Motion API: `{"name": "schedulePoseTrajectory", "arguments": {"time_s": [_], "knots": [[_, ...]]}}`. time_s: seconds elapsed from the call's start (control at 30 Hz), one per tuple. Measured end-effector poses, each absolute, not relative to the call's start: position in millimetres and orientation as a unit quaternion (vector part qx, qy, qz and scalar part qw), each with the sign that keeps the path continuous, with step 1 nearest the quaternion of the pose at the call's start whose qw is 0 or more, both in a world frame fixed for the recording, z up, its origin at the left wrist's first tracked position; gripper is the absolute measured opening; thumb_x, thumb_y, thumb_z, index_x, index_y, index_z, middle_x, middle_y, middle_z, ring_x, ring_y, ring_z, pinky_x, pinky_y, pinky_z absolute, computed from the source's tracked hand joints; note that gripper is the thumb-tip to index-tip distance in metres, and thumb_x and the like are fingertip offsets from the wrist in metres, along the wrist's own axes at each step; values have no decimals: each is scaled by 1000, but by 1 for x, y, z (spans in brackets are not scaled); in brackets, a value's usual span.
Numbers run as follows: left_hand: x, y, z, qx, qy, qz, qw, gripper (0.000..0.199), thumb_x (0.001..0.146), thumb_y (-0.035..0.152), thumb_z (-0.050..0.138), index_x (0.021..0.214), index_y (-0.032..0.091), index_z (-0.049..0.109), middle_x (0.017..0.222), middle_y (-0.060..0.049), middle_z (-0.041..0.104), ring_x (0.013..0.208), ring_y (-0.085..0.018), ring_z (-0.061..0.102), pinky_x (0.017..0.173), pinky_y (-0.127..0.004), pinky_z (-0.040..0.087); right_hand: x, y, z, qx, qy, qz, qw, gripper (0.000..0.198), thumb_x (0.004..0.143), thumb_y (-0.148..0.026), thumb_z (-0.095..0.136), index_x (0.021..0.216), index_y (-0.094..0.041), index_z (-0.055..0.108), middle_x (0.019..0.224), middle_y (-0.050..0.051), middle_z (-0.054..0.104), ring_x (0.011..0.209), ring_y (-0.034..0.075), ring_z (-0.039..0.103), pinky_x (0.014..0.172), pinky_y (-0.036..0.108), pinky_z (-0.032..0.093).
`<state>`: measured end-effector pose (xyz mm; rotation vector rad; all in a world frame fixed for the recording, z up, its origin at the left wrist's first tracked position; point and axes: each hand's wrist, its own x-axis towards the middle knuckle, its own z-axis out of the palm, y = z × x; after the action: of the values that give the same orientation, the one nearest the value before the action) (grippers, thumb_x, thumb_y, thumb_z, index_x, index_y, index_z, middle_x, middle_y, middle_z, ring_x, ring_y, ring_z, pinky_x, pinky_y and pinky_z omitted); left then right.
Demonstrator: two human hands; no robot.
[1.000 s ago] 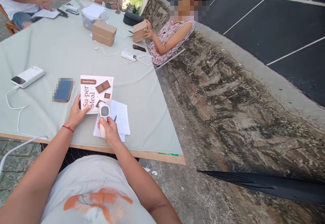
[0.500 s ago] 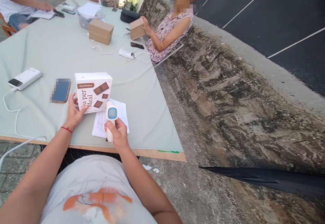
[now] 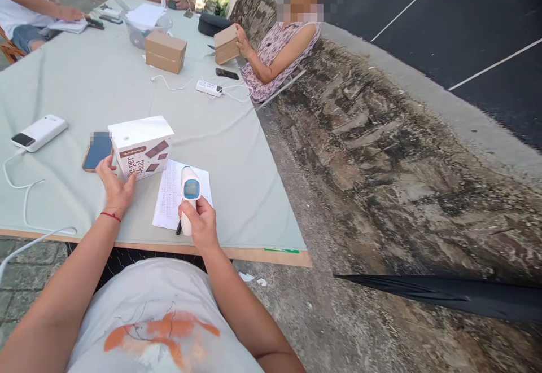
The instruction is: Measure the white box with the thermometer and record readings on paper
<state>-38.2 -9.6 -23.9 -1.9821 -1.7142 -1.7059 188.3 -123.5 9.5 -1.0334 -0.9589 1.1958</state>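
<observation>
My right hand (image 3: 199,220) is wrapped round the handle of a white infrared thermometer (image 3: 184,184), whose blue-framed screen faces me. A white "NutriMotion" carton (image 3: 144,141) with brown chocolate-bar pictures stands on the table to the left of it. At the carton's near left corner is my left hand (image 3: 116,187), fingers spread and thumb by the lower front; whether it still touches the carton is hard to see. Beneath the thermometer lie printed sheets (image 3: 169,192) and a black pen (image 3: 178,227), partly hidden.
A phone (image 3: 97,150) and a white power bank (image 3: 39,133) with a cable lie to the left on the table (image 3: 237,192). Farther back are a brown cardboard box (image 3: 165,51), a power strip (image 3: 208,88) and a plastic basket (image 3: 165,26). A person holds another cardboard box (image 3: 226,44); others sit beyond.
The carton has moved left and away, turned so more of its top shows. My left hand's fingers have loosened from its side. The thermometer has shifted slightly right.
</observation>
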Motion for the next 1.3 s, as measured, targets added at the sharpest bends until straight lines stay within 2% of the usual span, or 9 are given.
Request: {"name": "schedulePoseTrajectory", "arguments": {"time_s": [0.13, 0.23, 0.37, 0.57, 0.77, 0.93, 1.13, 1.23, 1.3], "knots": [[-28, -24, -16, -664, -492, -543, 148, 62, 76, 30, 69, 126, 17, 36, 119, -16, 38, 116, -31, 43, 99, -52, 40, 197, -117, 3, -469, -401, 505, 604, 46, 72, -59, 70, 87, -17, 59, 68, 0, 58, 63, 14, 52, 62, 28, 45], [-15, -33, -13, -740, -405, -499, 197, 46, 80, 21, 64, 121, 19, 42, 111, -12, 44, 105, -27, 49, 92, -45, 44, 218, -105, -7, -528, -421, 451, 583, 52, 72, -60, 68, 98, -15, 63, 84, 5, 64, 75, 18, 58, 72, 31, 48], [-3, -36, -14, -867, -352, -336, 106, 24, 89, 23, 53, 113, 17, 54, 109, -12, 54, 100, -25, 54, 86, -41, 46, 260, -88, -23, -697, -465, 304, 455, 50, 71, -52, 68, 106, -16, 67, 103, 10, 65, 94, 24, 58, 84, 36, 46], [-4, -34, -17, -908, -385, -164, 13, 52, 92, 54, 53, 128, 17, 60, 135, -20, 47, 119, -36, 48, 101, -56, 38, 294, -86, -39, -830, -461, 184, 254, 50, 82, -42, 64, 127, -21, 62, 116, 11, 59, 105, 26, 56, 87, 37, 43], [-6, -33, -18, -913, -381, -146, -6, 67, 90, 68, 50, 133, 18, 60, 135, -21, 47, 120, -37, 47, 102, -58, 37, 272, -89, -52, -734, -579, 35, 354, 37, 89, -32, 58, 122, -18, 67, 115, 15, 56, 107, 29, 49, 91, 43, 41], [-6, -32, -18, -908, -388, -157, -21, 68, 88, 71, 52, 131, 20, 62, 132, -20, 49, 118, -37, 48, 103, -58, 36, 241, -86, -59, -550, -766, 84, 323, 39, 93, -13, 44, 118, -24, 72, 99, 11, 57, 90, 22, 50, 81, 36, 42], [-5, -32, -17, -908, -391, -149, -28, 68, 88, 71, 50, 130, 18, 63, 133, -19, 50, 120, -37, 48, 104, -56, 36, 254, -85, -55, -503, -814, 120, 264, 25, 93, -13, 52, 101, -24, 73, 93, 8, 58, 90, 21, 52, 82, 35, 39], [-5, -31, -16, -908, -391, -150, -29, 68, 89, 69, 50, 132, 18, 61, 131, -19, 51, 118, -36, 49, 103, -55, 37, 265, -88, -47, -505, -795, 154, 297, 20, 91, -14, 50, 98, -20, 68, 91, 7, 59, 87, 20, 53, 82, 36, 39], [-5, -31, -17, -910, -386, -150, -27, 68, 90, 68, 50, 134, 18, 59, 131, -19, 51, 117, -36, 49, 104, -55, 36, 264, -90, -42, -527, -737, 196, 374, 11, 91, -23, 52, 92, -19, 61, 84, 5, 58, 80, 19, 52, 77, 34, 40]]}}
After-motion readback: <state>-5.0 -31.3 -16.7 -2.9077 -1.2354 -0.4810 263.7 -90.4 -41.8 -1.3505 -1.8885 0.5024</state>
